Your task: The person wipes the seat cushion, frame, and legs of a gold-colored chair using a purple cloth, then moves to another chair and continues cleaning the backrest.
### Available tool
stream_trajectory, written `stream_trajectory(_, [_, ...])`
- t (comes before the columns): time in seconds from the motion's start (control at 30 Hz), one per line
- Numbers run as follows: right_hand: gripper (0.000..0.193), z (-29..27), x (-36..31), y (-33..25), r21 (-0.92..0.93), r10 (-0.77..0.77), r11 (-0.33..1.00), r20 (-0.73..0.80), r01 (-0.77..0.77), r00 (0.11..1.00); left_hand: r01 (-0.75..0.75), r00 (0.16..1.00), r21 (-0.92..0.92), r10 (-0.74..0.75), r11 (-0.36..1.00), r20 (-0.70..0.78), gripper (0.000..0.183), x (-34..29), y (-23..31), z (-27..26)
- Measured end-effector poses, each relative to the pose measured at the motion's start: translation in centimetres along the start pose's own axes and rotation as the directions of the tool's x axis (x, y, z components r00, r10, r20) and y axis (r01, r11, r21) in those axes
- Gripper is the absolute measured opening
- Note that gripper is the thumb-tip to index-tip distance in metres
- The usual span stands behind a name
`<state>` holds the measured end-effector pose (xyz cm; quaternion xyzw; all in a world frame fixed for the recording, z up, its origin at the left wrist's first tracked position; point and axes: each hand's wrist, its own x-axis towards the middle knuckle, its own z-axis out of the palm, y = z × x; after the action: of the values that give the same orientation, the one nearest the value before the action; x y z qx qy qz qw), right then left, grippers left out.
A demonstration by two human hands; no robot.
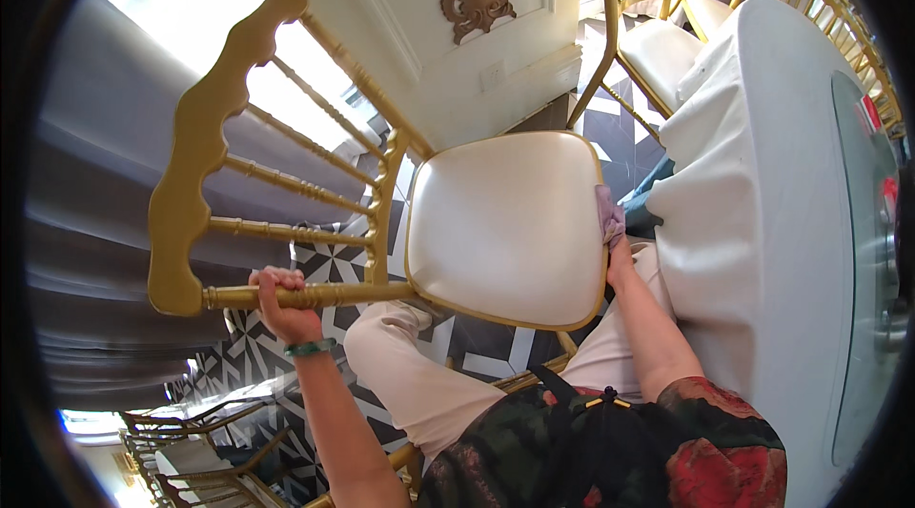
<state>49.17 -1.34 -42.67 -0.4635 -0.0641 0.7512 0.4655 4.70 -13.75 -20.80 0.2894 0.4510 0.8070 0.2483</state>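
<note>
The right hand (620, 265) is mostly hidden behind the seat edge of the gold chair (286, 222), so its grip on the purple cloth (610, 215) cannot be told. The chair's legs are hidden under the seat.

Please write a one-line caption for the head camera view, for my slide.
Left hand grips a gold chair by its back post while the right hand presses a purple cloth to the cream seat edge.
</note>
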Motion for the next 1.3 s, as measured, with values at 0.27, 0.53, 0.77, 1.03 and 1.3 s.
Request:
stream_trajectory(0.27, [0.057, -3.0, 1.6, 1.4, 0.021, -0.003, 1.000, 0.018, 0.003, 1.000, 0.027, 0.983, 0.205, 0.011, 0.978, -0.184, 0.018, 0.7, -1.4, -1.4])
stream_trajectory(0.53, [0.043, 0.4, 0.3, 3.1, 0.034, 0.043, 0.998, 0.190, -0.050, 0.981, 0.185, 0.950, 0.187, -0.127, 0.965, -0.285, 0.027, 6.8, -1.2, -8.7])
stream_trajectory(0.77, [0.047, 4.6, 0.1, 3.9, -0.087, 0.120, 0.991, 0.229, -0.102, 0.966, 0.237, 0.894, 0.219, -0.124, 0.946, -0.431, 0.031, 12.5, -4.1, -15.2])
stream_trajectory(1.03, [0.047, 8.8, -1.9, 3.5, -0.129, 0.170, 0.981, 0.224, -0.143, 0.960, 0.396, 0.754, 0.478, 0.020, 0.784, -0.657, 0.053, 14.5, -5.6, -16.1])
stream_trajectory(1.3, [0.045, 8.9, -1.9, 3.7, -0.125, 0.137, 0.986, 0.235, -0.110, 0.962, 0.006, 0.960, 0.988, 0.276, 0.156, -0.049, 0.055, 4.6, -10.4, -4.9])
